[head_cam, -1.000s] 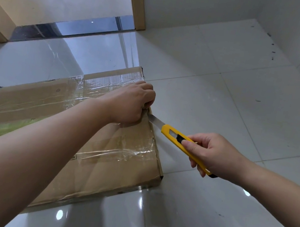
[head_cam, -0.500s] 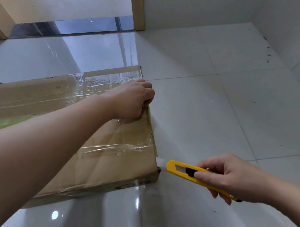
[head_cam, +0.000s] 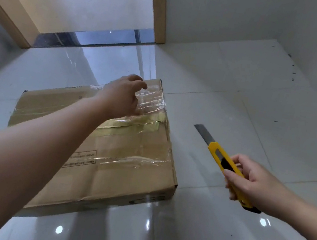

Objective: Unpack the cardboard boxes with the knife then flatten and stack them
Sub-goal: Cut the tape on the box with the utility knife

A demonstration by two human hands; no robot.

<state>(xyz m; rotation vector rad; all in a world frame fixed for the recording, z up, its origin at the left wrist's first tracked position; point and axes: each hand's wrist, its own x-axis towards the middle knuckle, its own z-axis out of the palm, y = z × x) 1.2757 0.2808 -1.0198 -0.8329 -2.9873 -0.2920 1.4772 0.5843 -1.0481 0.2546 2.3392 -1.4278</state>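
Now right hand (head_cam: 255, 184) grips knife (head_cam: 227, 164); left hand (head_cam: 122, 97) over box (head_cam: 125, 168).

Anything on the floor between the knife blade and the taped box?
No. In the head view, only bare glossy tile floor separates the knife blade from the taped box.

Seen from one head-worn wide-angle camera, looking forward and down, close above cardboard box (head_cam: 127, 156) on tiled floor (head_cam: 239, 103); doorway (head_cam: 96, 35) at far left.

The cardboard box (head_cam: 125, 168) is brown (glossy clear tape across it). The utility knife (head_cam: 226, 168) is yellow, black slider, grey blade. The floor tiles (head_cam: 240, 95) are white.
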